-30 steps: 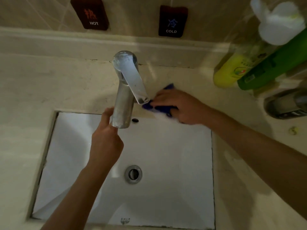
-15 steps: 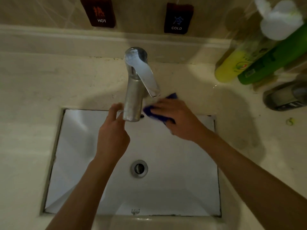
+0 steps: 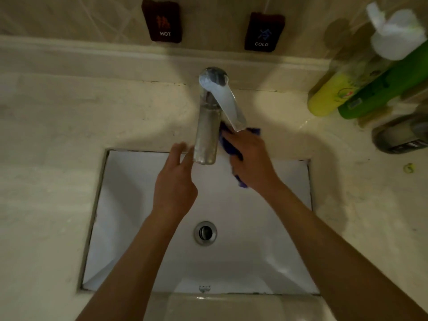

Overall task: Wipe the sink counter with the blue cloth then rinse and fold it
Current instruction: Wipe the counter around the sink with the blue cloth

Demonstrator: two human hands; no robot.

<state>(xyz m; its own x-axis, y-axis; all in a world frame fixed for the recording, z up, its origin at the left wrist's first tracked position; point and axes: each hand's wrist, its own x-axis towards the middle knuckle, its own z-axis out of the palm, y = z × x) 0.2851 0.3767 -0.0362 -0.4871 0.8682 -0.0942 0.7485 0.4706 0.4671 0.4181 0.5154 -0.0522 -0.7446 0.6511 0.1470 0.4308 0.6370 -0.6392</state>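
Observation:
The blue cloth (image 3: pixel 225 142) is bunched under my right hand (image 3: pixel 251 161), pressed against the right side of the chrome faucet (image 3: pixel 207 133) at the back rim of the white sink (image 3: pixel 129 205). Most of the cloth is hidden by that hand; a corner pokes out behind the faucet lever and another near my wrist. My left hand (image 3: pixel 174 184) hovers just left of the spout with its fingers apart, touching or nearly touching the metal, holding nothing. The beige counter (image 3: pixel 69 126) surrounds the basin.
Yellow and green bottles (image 3: pixel 342 93) and a white pump dispenser (image 3: pixel 396 33) lean at the back right, with a dark jar (image 3: pixel 400 135) in front of them. HOT and COLD signs (image 3: pixel 264 31) hang on the tiled wall. The drain (image 3: pixel 205 232) sits mid-basin.
My right hand has slid the cloth leftward along the back rim, up against the faucet body. My left hand stays by the spout. The camera view has shifted slightly.

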